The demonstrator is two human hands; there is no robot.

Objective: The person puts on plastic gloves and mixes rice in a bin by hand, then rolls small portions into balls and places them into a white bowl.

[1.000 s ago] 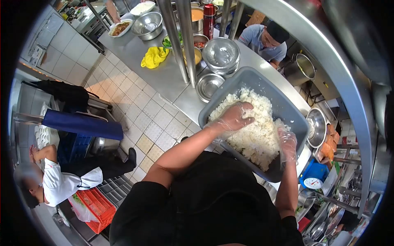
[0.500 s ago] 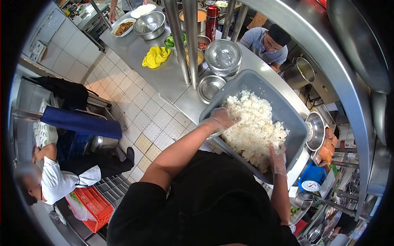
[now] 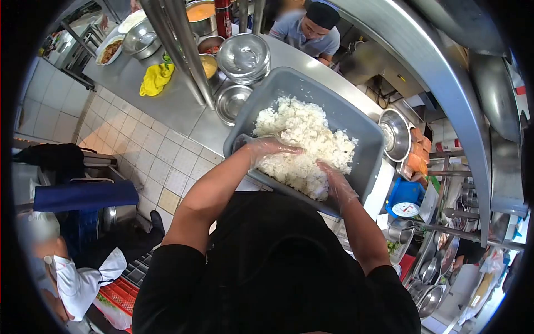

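A large grey plastic tub holds a big heap of cooked white rice. My left hand, in a clear plastic glove, reaches over the tub's near left side, its fingers stretched out flat on the rice. On the right, my gloved right hand rests against the heap's near right part, with extended fingers pointing inward. Some of its fingertips are sunk in the rice or hidden by it. Neither hand is closed around anything.
Left of the tub stand metal bowls and a yellow cloth on the steel counter. A colander and a blue scale are at right. One co-worker is across the counter, another at lower left.
My hands have come closer together over the rice, the left moving inward onto the heap and the right inward from the tub's right side. The camera view has shifted, moving everything leftward and up.
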